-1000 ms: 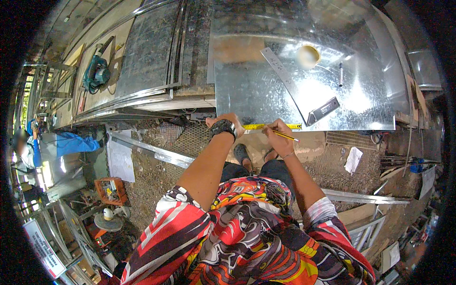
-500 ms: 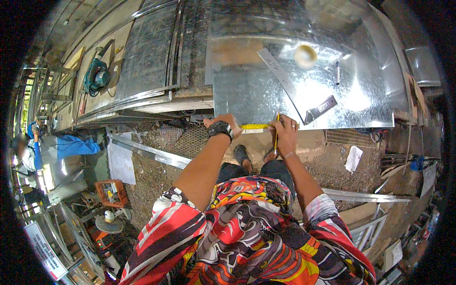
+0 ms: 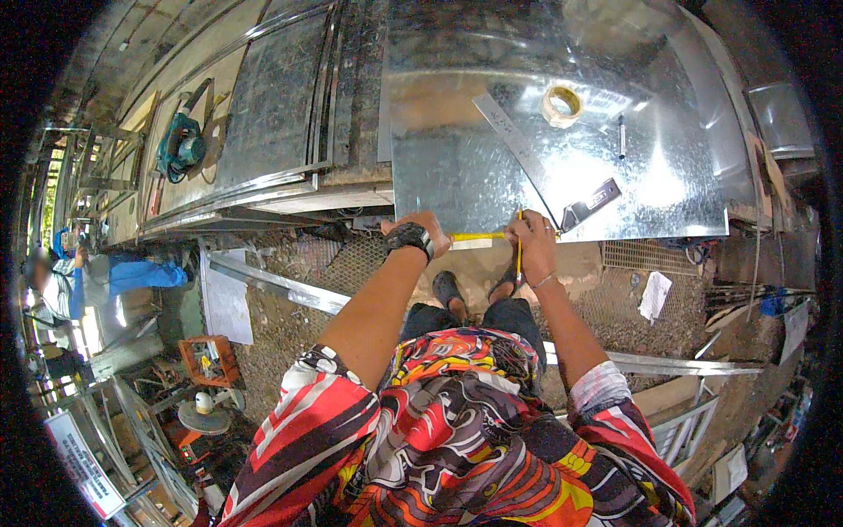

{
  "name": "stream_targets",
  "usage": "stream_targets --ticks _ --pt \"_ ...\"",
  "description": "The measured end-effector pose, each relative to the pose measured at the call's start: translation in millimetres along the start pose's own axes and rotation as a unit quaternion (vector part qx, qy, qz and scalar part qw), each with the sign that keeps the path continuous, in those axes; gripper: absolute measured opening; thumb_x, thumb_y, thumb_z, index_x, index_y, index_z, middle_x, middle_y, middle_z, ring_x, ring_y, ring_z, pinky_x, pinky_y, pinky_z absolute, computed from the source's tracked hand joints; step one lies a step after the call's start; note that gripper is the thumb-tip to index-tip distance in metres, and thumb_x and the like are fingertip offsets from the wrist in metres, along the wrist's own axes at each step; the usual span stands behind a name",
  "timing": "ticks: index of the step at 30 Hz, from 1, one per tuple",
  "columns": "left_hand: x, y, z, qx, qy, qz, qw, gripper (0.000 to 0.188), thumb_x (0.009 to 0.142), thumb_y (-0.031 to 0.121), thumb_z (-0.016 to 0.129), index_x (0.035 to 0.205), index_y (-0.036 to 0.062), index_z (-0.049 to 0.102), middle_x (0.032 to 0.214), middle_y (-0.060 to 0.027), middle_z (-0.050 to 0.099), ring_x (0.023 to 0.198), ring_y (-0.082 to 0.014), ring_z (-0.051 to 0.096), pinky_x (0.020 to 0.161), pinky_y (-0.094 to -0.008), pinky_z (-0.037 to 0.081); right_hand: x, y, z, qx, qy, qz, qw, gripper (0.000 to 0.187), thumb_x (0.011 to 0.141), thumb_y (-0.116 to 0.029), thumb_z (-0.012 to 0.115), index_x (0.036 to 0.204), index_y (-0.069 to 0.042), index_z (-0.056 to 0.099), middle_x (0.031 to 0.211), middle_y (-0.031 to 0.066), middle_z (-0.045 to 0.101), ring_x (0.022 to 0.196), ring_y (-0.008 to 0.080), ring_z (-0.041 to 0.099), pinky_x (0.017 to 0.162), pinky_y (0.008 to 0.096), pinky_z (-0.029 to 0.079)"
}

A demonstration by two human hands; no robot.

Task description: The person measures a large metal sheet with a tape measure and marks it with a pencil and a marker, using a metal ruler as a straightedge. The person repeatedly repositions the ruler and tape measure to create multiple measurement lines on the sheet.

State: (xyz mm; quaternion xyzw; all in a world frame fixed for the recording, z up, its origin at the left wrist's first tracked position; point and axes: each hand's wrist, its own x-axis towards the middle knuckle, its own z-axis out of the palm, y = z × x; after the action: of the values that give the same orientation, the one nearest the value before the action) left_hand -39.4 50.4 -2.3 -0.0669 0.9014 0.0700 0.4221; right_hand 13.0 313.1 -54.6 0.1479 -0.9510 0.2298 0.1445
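Observation:
A shiny metal sheet lies on the bench before me. Along its near edge runs the yellow blade of a tape measure. My left hand, a watch at its wrist, is closed on the blade's left end at the sheet's left corner. Further right, my right hand pinches a yellow pencil against the edge, its fingers by the tape. Just beyond that hand rests a try square with a steel blade and dark handle. A roll of tape and a marker pen lie farther back on the sheet.
At the far left of the bench sits a teal power tool, beside a dark panel. Metal strips cross the gravelly floor behind me. An orange crate stands at left, and another person is at the far left.
My right hand has slid slightly right along the sheet's edge with the pencil. The left hand has stayed nearly still on the tape measure. The person at far left has shifted a little.

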Motion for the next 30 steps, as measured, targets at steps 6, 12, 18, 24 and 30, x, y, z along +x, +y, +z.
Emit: stream_targets --ticks 6,12,18,24,30 --pt "-42 14 -14 0.027 0.063 -0.016 0.997 0.060 0.090 0.052 0.067 0.135 0.0122 0.069 0.140 -0.0117 0.068 0.132 -0.0319 0.062 0.115 -0.0644 0.033 4 7 -5 0.008 0.002 -0.030 1.000 0.018 0.079 -0.012 0.077 0.095 -0.012 0.069 0.118 0.0131 0.061 0.105 0.0369 0.061 0.087 0.0484 0.050" --pt "-46 20 -29 0.041 0.025 -0.004 0.999 0.058 0.090 0.054 0.068 0.132 0.0135 0.071 0.143 -0.0112 0.066 0.130 -0.0321 0.063 0.111 -0.0615 0.036 4 20 4 0.083 -0.050 0.072 0.993 0.013 0.080 -0.007 0.071 0.092 -0.010 0.068 0.116 0.0146 0.060 0.103 0.0378 0.061 0.087 0.0483 0.050" --pt "-41 21 -24 0.051 0.031 -0.008 0.998 0.058 0.091 0.057 0.067 0.131 0.0150 0.072 0.143 -0.0095 0.066 0.129 -0.0323 0.064 0.108 -0.0605 0.038 9 8 -12 0.063 -0.049 0.010 0.997 0.012 0.080 -0.008 0.070 0.092 -0.010 0.068 0.114 0.0151 0.060 0.103 0.0382 0.060 0.086 0.0476 0.050" --pt "-51 25 -49 0.046 -0.041 0.017 0.998 0.053 0.091 0.051 0.066 0.128 0.0141 0.073 0.134 -0.0106 0.072 0.124 -0.0311 0.068 0.106 -0.0573 0.039 15 5 -26 0.028 -0.053 -0.023 0.998 0.010 0.083 -0.011 0.068 0.093 -0.009 0.069 0.113 0.0146 0.060 0.104 0.0378 0.060 0.085 0.0458 0.050" --pt "4 4 -1 0.061 -0.004 0.035 0.998 0.051 0.091 0.049 0.067 0.128 0.0138 0.073 0.132 -0.0108 0.072 0.123 -0.0305 0.068 0.106 -0.0540 0.039 13 10 -12 0.058 -0.048 -0.024 0.997 0.012 0.086 -0.010 0.064 0.097 -0.010 0.068 0.115 0.0156 0.059 0.105 0.0379 0.060 0.088 0.0456 0.050"
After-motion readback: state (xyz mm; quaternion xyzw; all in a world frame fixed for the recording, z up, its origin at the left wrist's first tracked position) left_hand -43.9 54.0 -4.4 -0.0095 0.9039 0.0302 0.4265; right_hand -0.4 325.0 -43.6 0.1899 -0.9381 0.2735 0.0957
